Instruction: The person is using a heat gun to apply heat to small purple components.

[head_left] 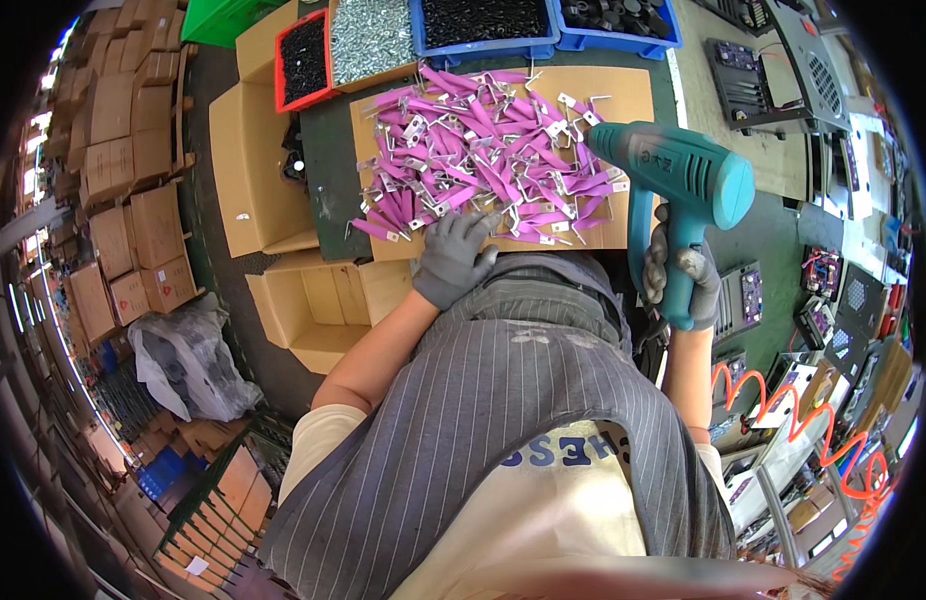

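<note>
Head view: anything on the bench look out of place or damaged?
The purple parts lie in a tangled heap on the cardboard, pointing every way, while the black parts beyond sit in bins. One purple part seems to poke past the cardboard's left edge. No clear damage.

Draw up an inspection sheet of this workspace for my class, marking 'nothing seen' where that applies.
Surface: dark green table, partly under a cardboard sheet.
Job's things: heaped magenta parts with metal ends; teal handheld tool.
Clutter: open cardboard boxes at left; parts bins beyond the heap.
Left grip: gloved, fingers spread at the heap's near edge.
Right grip: gloved, closed around the tool.
Cables: orange coiled line at right.
Surroundings: stacked cartons left, electronic units right.
</note>
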`<move>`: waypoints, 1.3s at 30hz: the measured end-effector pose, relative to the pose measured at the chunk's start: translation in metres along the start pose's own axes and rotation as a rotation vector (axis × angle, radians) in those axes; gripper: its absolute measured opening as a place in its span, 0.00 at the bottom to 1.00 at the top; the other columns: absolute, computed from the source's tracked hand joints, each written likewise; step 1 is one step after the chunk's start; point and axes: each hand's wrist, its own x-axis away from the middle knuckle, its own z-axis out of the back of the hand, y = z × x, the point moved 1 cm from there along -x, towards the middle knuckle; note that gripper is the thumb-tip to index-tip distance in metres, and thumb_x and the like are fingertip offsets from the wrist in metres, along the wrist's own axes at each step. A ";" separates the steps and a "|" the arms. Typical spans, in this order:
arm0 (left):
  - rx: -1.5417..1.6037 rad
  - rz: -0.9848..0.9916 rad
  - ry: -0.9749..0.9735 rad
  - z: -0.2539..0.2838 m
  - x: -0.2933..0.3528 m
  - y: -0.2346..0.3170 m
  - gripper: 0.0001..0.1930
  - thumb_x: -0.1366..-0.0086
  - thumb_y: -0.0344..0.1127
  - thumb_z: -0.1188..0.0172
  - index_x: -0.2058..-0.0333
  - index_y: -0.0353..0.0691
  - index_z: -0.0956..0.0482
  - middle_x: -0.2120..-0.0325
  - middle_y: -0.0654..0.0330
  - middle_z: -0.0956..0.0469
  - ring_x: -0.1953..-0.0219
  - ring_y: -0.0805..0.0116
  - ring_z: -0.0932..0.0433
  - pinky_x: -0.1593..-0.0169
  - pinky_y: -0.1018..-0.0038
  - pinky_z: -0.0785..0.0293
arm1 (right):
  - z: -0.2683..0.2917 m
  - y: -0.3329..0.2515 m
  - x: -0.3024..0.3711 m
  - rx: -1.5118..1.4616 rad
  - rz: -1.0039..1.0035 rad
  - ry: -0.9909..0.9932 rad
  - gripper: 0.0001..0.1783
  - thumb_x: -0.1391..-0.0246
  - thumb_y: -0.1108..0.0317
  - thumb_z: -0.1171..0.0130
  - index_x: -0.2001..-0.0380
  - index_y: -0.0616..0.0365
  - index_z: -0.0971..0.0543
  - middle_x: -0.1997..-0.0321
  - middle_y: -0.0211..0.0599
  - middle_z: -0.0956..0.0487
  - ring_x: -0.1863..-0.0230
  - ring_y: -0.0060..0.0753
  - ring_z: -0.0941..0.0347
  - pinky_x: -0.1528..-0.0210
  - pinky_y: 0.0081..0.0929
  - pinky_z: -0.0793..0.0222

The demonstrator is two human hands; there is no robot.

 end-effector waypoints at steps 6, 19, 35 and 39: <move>0.016 -0.064 0.066 0.007 -0.007 0.005 0.23 0.43 0.40 0.41 0.47 0.51 0.28 0.54 0.61 0.28 0.52 0.58 0.31 0.48 0.61 0.38 | 0.009 0.002 0.005 -0.005 0.001 0.024 0.40 0.61 0.61 0.36 0.46 0.67 0.39 0.73 0.37 0.30 0.83 0.27 0.31 0.86 0.21 0.31; -0.327 -0.558 -0.076 -0.012 -0.205 0.034 0.17 0.44 0.34 0.41 0.55 0.57 0.21 0.58 0.69 0.23 0.50 0.68 0.28 0.50 0.66 0.35 | 0.028 0.006 0.027 -0.122 0.074 0.021 0.37 0.58 0.62 0.37 0.46 0.66 0.40 0.71 0.36 0.30 0.83 0.26 0.31 0.85 0.21 0.30; -0.323 -0.651 0.263 0.025 -0.206 0.019 0.15 0.48 0.40 0.36 0.59 0.62 0.20 0.62 0.76 0.23 0.50 0.68 0.29 0.52 0.65 0.35 | 0.052 0.005 0.040 -0.169 0.127 0.104 0.38 0.58 0.61 0.38 0.46 0.67 0.40 0.70 0.36 0.30 0.82 0.27 0.32 0.85 0.21 0.31; -0.262 -0.525 0.314 0.050 -0.185 0.015 0.14 0.49 0.40 0.36 0.62 0.62 0.18 0.65 0.76 0.22 0.52 0.71 0.28 0.52 0.66 0.36 | 0.047 0.005 0.034 -0.140 0.115 0.097 0.38 0.58 0.61 0.38 0.45 0.66 0.40 0.70 0.36 0.30 0.83 0.26 0.33 0.85 0.21 0.31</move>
